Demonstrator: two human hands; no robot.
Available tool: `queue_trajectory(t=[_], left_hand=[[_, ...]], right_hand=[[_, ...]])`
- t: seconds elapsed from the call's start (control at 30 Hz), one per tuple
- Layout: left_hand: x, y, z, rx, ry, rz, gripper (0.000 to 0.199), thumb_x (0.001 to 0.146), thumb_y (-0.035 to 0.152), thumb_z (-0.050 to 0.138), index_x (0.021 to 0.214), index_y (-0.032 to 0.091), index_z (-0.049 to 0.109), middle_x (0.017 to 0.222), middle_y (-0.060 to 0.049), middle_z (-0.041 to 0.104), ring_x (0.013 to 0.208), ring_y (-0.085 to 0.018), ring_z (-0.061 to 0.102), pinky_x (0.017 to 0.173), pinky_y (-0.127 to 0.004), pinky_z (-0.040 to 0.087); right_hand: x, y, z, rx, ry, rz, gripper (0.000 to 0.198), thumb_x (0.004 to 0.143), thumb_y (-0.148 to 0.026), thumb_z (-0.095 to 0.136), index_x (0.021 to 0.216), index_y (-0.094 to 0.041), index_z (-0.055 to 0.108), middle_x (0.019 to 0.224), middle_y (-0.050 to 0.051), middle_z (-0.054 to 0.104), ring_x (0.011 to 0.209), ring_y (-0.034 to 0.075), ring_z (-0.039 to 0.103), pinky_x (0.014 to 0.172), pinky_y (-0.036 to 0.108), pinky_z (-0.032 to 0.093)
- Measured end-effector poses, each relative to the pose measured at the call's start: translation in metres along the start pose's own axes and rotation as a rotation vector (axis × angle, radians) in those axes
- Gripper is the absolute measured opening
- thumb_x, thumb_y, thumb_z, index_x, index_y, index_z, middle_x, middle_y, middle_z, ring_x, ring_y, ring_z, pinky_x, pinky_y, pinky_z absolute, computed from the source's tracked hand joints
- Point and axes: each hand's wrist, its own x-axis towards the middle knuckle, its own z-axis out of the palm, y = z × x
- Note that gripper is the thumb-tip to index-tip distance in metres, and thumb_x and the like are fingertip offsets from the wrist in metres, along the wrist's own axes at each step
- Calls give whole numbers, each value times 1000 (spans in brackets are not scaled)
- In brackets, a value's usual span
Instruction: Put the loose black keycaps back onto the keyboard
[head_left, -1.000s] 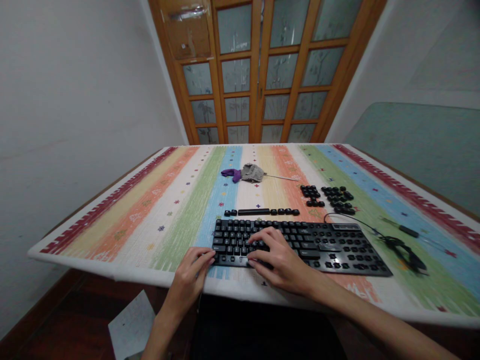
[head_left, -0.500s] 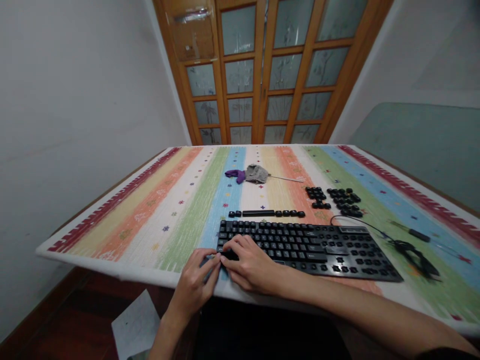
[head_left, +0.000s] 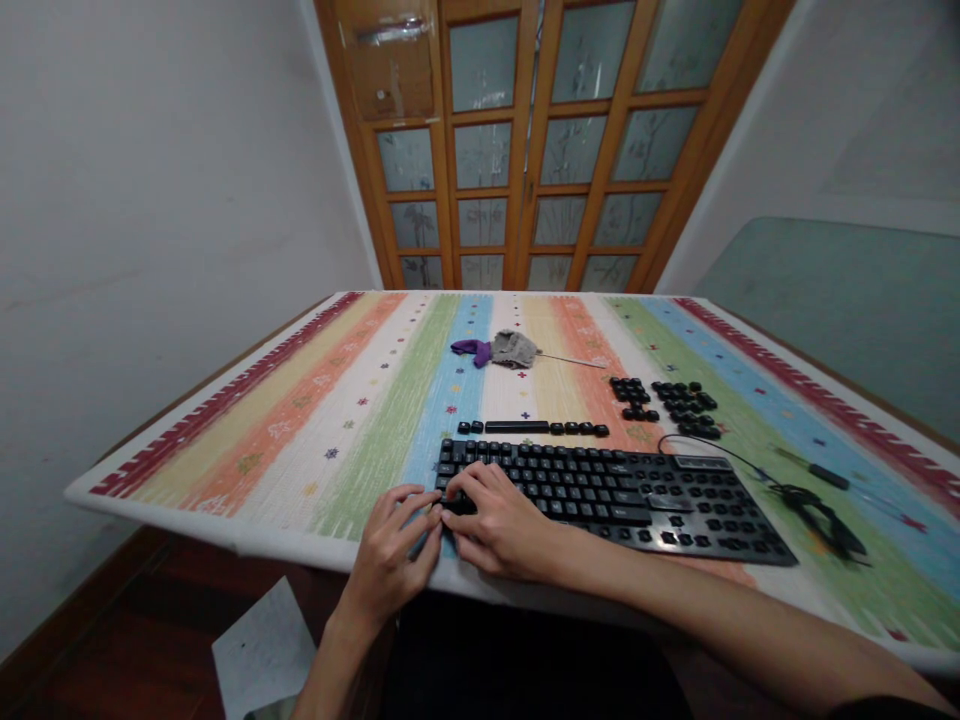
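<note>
A black keyboard (head_left: 592, 490) lies along the table's front edge, with bare key posts showing at its right end and along its front row. At its left front corner, my left hand (head_left: 395, 540) has its fingers bent against the keyboard's edge. My right hand (head_left: 499, 525) arches over the leftmost keys, its thumb and fingertips closing in on that same corner. Between the two hands the fingertips nearly meet, and whatever small part is pinched there is hidden. Behind the keyboard stands a row of loose keycaps (head_left: 577, 428) with a long spacebar (head_left: 517, 427).
More loose keycaps (head_left: 686, 405) sit in groups at the right. Nearby lie a coiled cable (head_left: 821, 520) and a dark-handled tool (head_left: 829, 475). Farther back is a grey and purple cloth (head_left: 512, 350) with a thin rod (head_left: 574, 359). A striped tablecloth (head_left: 292, 420) covers the table.
My left fingers have lifted and spread slightly at the keyboard's corner. My right hand stays almost in place. The view has shifted a little.
</note>
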Motion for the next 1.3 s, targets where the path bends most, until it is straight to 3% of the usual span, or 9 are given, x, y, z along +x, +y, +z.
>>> queue_trajectory(t=[0.23, 0.4, 0.57, 0.7, 0.9, 1.07, 1.3], left_hand=[[-3, 0, 3, -25, -5, -14, 16, 91, 10, 56, 100, 19, 66, 109, -10, 69, 103, -24, 62, 88, -43, 56], [-9, -3, 6, -64, 15, -44, 26, 91, 11, 55, 116, 19, 62, 112, -11, 69, 106, -24, 63, 94, -45, 55], [-9, -2, 5, -39, 10, -45, 36, 92, 12, 55, 127, 20, 59, 111, -10, 71, 107, -25, 63, 93, -43, 56], [-10, -2, 5, -1, -10, -40, 37, 92, 13, 55, 128, 20, 59, 110, -9, 72, 102, -25, 63, 90, -42, 56], [-10, -2, 5, -24, -24, -46, 39, 92, 12, 55, 131, 19, 56, 113, -9, 69, 105, -23, 61, 94, -41, 54], [-9, -1, 5, -43, -25, -53, 39, 92, 12, 56, 131, 19, 55, 115, -10, 68, 108, -24, 61, 96, -43, 52], [-7, -2, 4, -67, 3, -69, 33, 93, 14, 56, 125, 20, 60, 109, -9, 70, 103, -23, 64, 92, -41, 53]], right_hand=[[7, 8, -10, 64, 26, -3, 13, 86, -22, 66, 97, -20, 73, 111, 10, 61, 104, 26, 48, 89, 43, 42], [29, 49, -17, 83, 167, 204, 11, 87, -19, 64, 92, -19, 74, 105, 10, 62, 103, 25, 49, 91, 42, 42], [53, 90, -11, 22, 52, 425, 10, 84, -21, 68, 89, -18, 77, 104, 10, 62, 101, 26, 47, 91, 41, 41], [62, 102, -2, -31, -50, 492, 12, 83, -23, 69, 90, -18, 78, 105, 11, 62, 102, 28, 47, 89, 42, 41], [66, 104, 3, -16, -91, 513, 12, 83, -18, 69, 90, -17, 78, 104, 13, 62, 103, 28, 48, 89, 40, 40], [68, 100, -8, 23, -74, 514, 11, 84, -17, 67, 91, -16, 75, 105, 11, 63, 104, 27, 48, 91, 39, 40], [34, 52, -23, 224, 101, 261, 7, 84, -16, 67, 91, -17, 67, 101, 8, 63, 101, 23, 50, 94, 41, 42]])
